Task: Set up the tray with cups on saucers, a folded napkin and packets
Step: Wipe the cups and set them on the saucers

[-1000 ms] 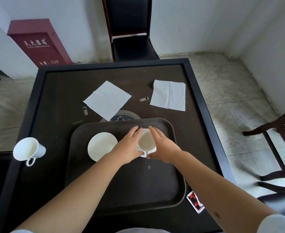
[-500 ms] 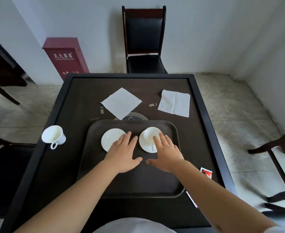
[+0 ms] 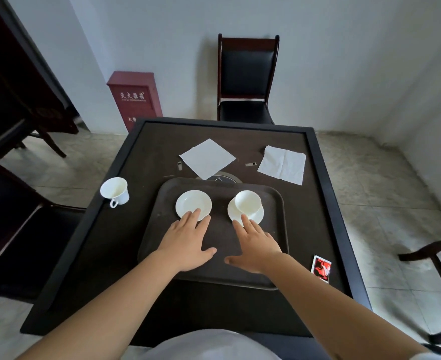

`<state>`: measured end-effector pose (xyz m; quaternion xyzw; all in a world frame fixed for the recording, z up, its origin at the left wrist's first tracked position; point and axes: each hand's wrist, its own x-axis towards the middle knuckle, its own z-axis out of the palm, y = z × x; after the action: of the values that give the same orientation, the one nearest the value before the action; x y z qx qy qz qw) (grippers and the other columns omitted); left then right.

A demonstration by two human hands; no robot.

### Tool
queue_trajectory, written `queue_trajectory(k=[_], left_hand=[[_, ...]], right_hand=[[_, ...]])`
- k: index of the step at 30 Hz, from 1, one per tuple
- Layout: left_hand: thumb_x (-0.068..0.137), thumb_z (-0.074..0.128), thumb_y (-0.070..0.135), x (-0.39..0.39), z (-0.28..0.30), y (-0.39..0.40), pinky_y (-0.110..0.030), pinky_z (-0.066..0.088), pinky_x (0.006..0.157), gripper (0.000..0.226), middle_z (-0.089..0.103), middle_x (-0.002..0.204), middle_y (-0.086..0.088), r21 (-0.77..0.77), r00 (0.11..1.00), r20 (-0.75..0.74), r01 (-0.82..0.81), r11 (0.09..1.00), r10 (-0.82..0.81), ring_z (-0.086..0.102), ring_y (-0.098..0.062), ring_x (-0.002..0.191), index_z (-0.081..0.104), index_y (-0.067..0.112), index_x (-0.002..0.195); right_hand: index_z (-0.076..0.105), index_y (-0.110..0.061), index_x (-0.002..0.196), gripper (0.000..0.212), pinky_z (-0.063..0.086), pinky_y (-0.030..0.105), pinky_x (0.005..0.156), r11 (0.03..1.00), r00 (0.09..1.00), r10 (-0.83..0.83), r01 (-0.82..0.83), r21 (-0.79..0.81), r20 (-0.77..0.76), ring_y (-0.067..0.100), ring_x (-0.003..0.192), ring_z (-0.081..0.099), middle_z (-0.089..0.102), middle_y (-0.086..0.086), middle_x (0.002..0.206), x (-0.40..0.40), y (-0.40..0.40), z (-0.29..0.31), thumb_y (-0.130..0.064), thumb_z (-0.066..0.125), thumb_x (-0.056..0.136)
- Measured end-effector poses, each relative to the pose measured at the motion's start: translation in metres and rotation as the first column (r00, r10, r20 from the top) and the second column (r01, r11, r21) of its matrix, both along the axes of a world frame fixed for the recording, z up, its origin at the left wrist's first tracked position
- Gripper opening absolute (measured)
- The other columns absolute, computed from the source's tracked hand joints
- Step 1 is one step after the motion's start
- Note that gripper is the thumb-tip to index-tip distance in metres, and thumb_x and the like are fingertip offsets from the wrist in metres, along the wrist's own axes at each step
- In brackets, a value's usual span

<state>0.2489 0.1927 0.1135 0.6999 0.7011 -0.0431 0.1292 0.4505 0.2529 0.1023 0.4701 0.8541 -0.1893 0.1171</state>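
Note:
A dark tray [image 3: 214, 271] lies on the table in front of me. On its far half an empty white saucer [image 3: 193, 203] sits at the left, and a white cup [image 3: 248, 202] stands on a second saucer [image 3: 258, 216] at the right. My left hand [image 3: 185, 242] hovers flat over the tray, fingertips at the near rim of the empty saucer. My right hand [image 3: 255, 242] is spread open just short of the cup's saucer. Both hands hold nothing. Another white cup [image 3: 115, 191] stands off the tray at the table's left edge. Two white napkins [image 3: 207, 158] [image 3: 282, 164] lie unfolded beyond the tray. A red packet [image 3: 321, 266] lies right of the tray.
The dark square table [image 3: 115, 255] has a raised rim. A black chair [image 3: 246, 81] stands behind it, a red cabinet [image 3: 135, 98] by the wall, more chairs at both sides. Two small metal pieces [image 3: 180, 165] [image 3: 250, 164] lie near the napkins.
Both hands have let go of the cup on the right saucer and drawn back toward me with fingers spread. The camera view has tilted up and back.

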Motion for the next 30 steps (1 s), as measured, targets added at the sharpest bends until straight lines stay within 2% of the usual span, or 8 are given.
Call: queue_trajectory(k=[9, 16, 24, 30], left_hand=[[0.088, 0.047, 0.063, -0.026, 0.017, -0.037, -0.046, 0.023, 0.116, 0.081, 0.011, 0.162, -0.002, -0.004, 0.992, 0.025, -0.127, 0.992, 0.127, 0.010, -0.025, 0.148, 0.016, 0.024, 0.153], [0.089, 0.048, 0.061, -0.081, 0.012, -0.060, -0.045, 0.025, 0.115, 0.079, 0.014, 0.162, -0.001, -0.020, 0.969, 0.070, -0.236, 0.972, 0.237, 0.012, -0.023, 0.147, 0.018, 0.025, 0.152], [0.088, 0.049, 0.060, -0.183, -0.001, -0.062, -0.044, 0.029, 0.112, 0.078, 0.022, 0.159, -0.004, 0.007, 0.959, 0.108, -0.263, 0.965, 0.260, 0.018, -0.024, 0.146, 0.024, 0.022, 0.151], [0.088, 0.051, 0.060, -0.261, -0.011, -0.046, -0.043, 0.035, 0.107, 0.076, 0.025, 0.158, -0.002, 0.002, 0.957, 0.104, -0.272, 0.962, 0.270, 0.025, -0.022, 0.143, 0.027, 0.023, 0.150]], right_hand=[[0.001, -0.030, 0.154, 0.105, 0.021, 0.050, 0.115, 0.986, 0.987, 0.159, -0.159, -0.050, 0.004, 0.024, 0.150, 0.003, -0.005, 0.000, 0.164, -0.043, -0.006, -0.001, -0.068, 0.063, 0.077], [0.005, -0.028, 0.154, 0.098, 0.027, 0.049, 0.112, 0.959, 0.962, 0.273, -0.272, -0.076, 0.012, 0.024, 0.149, 0.008, 0.001, 0.002, 0.164, -0.104, -0.015, -0.003, -0.064, 0.060, 0.081], [0.009, -0.027, 0.154, 0.093, 0.030, 0.048, 0.111, 0.948, 0.954, 0.299, -0.295, -0.122, 0.014, 0.025, 0.147, 0.014, 0.006, 0.000, 0.163, -0.203, -0.020, -0.009, -0.061, 0.059, 0.083], [0.014, -0.026, 0.153, 0.090, 0.035, 0.048, 0.108, 0.959, 0.967, 0.256, -0.254, -0.125, 0.000, 0.027, 0.145, 0.022, 0.016, 0.002, 0.161, -0.286, -0.008, -0.016, -0.059, 0.060, 0.084]])
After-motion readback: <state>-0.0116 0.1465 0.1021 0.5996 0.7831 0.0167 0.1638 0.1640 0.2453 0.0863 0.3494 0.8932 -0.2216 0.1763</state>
